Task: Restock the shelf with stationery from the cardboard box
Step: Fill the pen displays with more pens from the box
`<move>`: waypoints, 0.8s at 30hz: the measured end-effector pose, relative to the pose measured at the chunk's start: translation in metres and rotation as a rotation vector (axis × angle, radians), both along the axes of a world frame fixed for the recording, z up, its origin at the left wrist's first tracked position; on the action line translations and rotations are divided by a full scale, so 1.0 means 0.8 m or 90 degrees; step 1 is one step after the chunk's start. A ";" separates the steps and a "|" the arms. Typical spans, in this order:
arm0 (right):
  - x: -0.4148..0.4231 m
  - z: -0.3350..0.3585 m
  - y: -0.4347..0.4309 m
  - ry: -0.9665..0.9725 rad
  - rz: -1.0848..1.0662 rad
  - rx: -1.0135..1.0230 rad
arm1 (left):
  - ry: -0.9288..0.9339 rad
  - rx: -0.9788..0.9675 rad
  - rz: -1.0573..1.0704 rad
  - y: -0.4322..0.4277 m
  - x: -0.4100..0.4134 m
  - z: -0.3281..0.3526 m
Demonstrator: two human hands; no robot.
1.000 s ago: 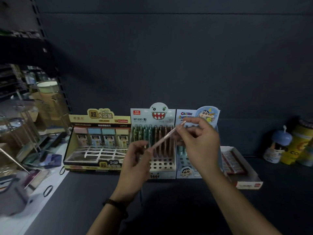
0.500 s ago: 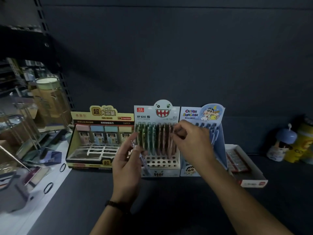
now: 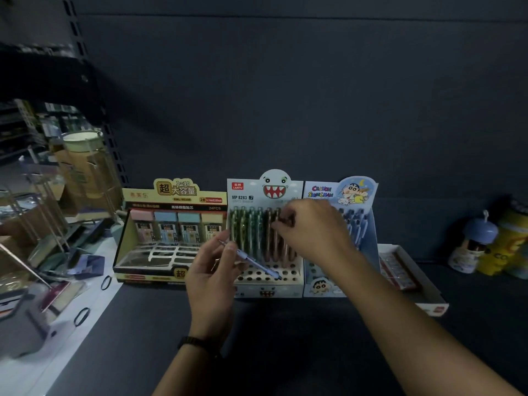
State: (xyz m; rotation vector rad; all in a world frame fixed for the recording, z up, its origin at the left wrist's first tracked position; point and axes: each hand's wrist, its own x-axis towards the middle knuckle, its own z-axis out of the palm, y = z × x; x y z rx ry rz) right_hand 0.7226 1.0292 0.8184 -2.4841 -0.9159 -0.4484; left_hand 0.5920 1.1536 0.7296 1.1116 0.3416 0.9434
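Observation:
A white display box with a toothy ghost face [image 3: 265, 190] stands on the dark shelf [image 3: 285, 338]. It holds rows of green and pink mechanical pencils [image 3: 257, 230] above several empty holes. My left hand [image 3: 213, 270] holds a pale blue pencil [image 3: 257, 262] slanting down to the right over the empty holes. My right hand [image 3: 314, 230] reaches over the box's right side and pinches a pink pencil [image 3: 276, 224] standing in the rack.
A yellow lead-refill box [image 3: 171, 201] sits left of the ghost box, a blue cartoon pen box [image 3: 340, 192] to its right. A low white tray [image 3: 428, 298] lies farther right, and small bottles [image 3: 471, 241] stand beyond it. Cluttered goods fill the left side.
My right hand carried the pink pencil from mid-air down into the ghost box's rack. My left hand now holds a blue pencil slanted over the empty holes.

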 end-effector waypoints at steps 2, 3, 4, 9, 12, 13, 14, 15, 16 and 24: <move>0.003 0.003 0.010 0.018 -0.022 -0.055 | 0.017 0.014 0.001 0.001 -0.001 -0.003; 0.005 0.002 0.014 0.024 -0.027 -0.061 | 0.022 0.021 0.001 0.001 -0.001 -0.004; 0.007 0.000 0.016 0.029 -0.029 -0.060 | 0.024 0.028 0.000 0.001 -0.002 -0.005; 0.007 0.005 0.010 0.063 -0.008 0.047 | 0.034 0.038 -0.019 0.001 0.000 -0.009; 0.008 0.020 -0.010 0.069 -0.001 0.157 | 0.026 0.034 -0.030 -0.001 0.000 -0.008; 0.008 0.025 -0.018 0.082 0.003 0.196 | 0.023 0.032 -0.032 -0.002 -0.001 -0.007; 0.009 0.027 -0.027 0.105 0.011 0.229 | 0.021 0.031 -0.033 -0.003 -0.002 -0.007; 0.008 0.029 -0.034 0.134 0.021 0.253 | 0.019 0.030 -0.033 -0.003 -0.002 -0.007; 0.006 0.030 -0.040 0.157 0.032 0.272 | 0.018 0.030 -0.033 -0.003 -0.002 -0.007; 0.005 0.005 -0.050 0.075 0.033 0.209 | 0.025 0.050 -0.043 -0.003 0.000 -0.009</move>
